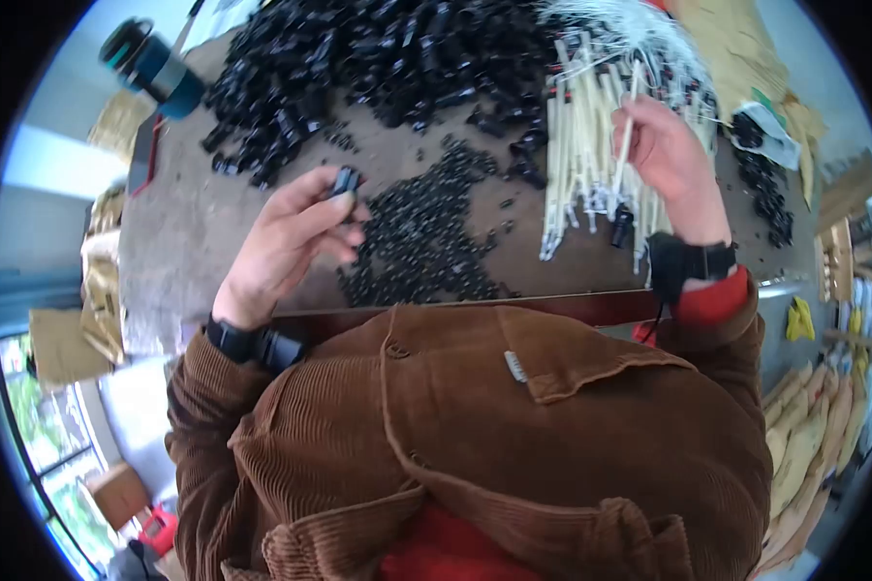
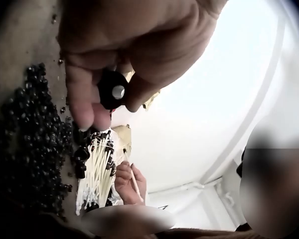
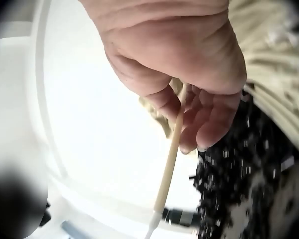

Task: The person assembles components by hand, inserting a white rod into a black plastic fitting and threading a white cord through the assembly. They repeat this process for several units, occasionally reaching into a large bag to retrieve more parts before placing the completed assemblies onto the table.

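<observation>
A small black part [image 1: 346,181] is pinched between the thumb and fingers of the left hand [image 1: 295,228]; in the left wrist view the part [image 2: 112,90] shows a pale round spot at its end. The right hand [image 1: 670,160] grips a cream-coloured tube [image 1: 626,131] over the bundle of similar tubes [image 1: 579,145]. From the right wrist, this tube [image 3: 169,172] hangs down from the fingers to a white end. A black piece [image 1: 622,228] lies at the lower end of the bundle. The hands are apart.
Small black pieces [image 1: 426,228] are spread between the hands. Behind them is a large heap of bigger black parts [image 1: 378,58]. A dark bottle [image 1: 155,68] stands at the back left. More black pieces [image 1: 767,198] lie at the right, beside a white bag [image 1: 773,136].
</observation>
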The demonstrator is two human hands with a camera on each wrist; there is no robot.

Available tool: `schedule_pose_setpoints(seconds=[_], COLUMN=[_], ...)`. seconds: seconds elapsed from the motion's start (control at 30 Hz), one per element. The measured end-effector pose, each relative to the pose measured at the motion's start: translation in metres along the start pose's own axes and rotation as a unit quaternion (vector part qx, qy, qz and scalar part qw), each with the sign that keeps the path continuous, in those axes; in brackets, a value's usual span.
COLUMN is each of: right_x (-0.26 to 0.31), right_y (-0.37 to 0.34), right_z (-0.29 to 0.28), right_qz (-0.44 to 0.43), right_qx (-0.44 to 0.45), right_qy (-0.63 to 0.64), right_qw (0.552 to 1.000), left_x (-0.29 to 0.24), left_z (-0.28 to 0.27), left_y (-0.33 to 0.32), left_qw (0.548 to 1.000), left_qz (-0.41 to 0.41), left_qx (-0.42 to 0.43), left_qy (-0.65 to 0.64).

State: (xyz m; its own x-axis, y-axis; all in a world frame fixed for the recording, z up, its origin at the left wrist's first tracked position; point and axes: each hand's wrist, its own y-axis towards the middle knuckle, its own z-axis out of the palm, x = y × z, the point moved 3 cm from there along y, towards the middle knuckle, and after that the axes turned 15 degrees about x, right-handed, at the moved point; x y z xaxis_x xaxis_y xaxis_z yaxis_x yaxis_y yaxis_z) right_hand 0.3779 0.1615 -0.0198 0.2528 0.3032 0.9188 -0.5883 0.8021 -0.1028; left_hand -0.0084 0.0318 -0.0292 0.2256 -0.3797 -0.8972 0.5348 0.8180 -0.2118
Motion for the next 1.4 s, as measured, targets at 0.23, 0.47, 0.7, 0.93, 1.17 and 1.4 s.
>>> schedule_pose_setpoints(seconds=[0.23,0.47,0.7,0.93,1.17,1.4], right_x=[-0.063,-0.066,-0.086,-0.062,-0.091,-0.035], right_y=[0.041,0.037,0.034,0.030,0.031,-0.007], right_z=[0.134,0.141,0.149,0.153,0.177,0.154], right_qz=[-0.103,-0.130,-0.100,-0.211,0.009,-0.088], right_qx=[0.098,0.058,0.022,-0.019,0.123,-0.013], right_qy=[0.074,0.045,-0.011,-0.063,-0.105,-0.498], right_qw=[0.987,0.989,0.995,0.975,0.987,0.863], left_x=[0.007,0.009,0.006,0.003,-0.004,-0.019], left_z=[0.001,0.013,0.021,0.012,0.030,0.020], left_y=[-0.003,0.000,0.005,0.003,0.008,-0.008], left_qw=[0.947,0.968,0.976,0.914,0.844,0.801], left_qz=[0.003,0.071,0.047,0.084,0.124,0.098], left_qx=[-0.040,-0.004,-0.016,-0.075,-0.020,-0.031], left_qy=[0.319,0.239,0.212,0.390,0.521,0.590])
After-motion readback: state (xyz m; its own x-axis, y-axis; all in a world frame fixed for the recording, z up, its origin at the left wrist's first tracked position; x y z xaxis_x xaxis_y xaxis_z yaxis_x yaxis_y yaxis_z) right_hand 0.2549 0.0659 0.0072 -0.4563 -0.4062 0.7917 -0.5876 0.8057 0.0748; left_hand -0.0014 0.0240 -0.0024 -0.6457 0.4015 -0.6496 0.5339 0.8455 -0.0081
